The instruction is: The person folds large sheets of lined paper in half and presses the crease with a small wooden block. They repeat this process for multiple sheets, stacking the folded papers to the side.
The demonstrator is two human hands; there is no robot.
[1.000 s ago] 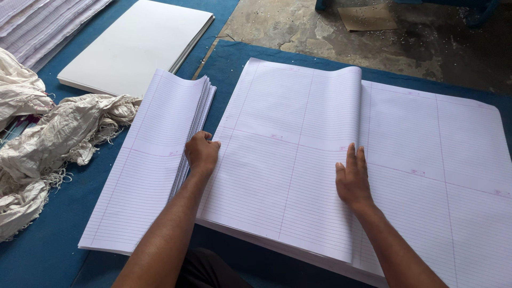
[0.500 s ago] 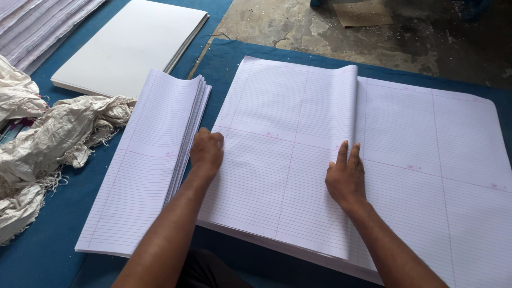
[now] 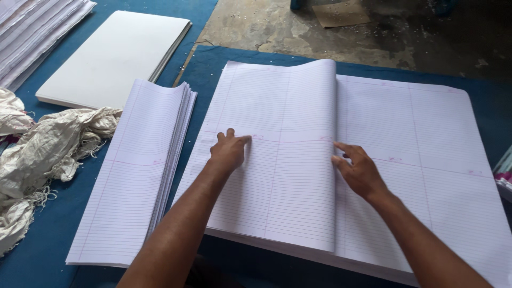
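White lined sheets (image 3: 277, 176) pressed under flat open left hand (image 3: 228, 151); right hand (image 3: 358, 169) fingering folded edge, gripping nothing.

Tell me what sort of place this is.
Probably a small paper or notebook-binding workshop. A big stack of ruled sheets lies under both hands on a blue-covered surface, a folded ruled bundle and plain white boards beside it, and the floor is rough concrete.

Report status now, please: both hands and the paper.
Left hand flat on folded sheets. Right hand at fold edge, fingers spread. Folded stack lies left; nothing blocking.
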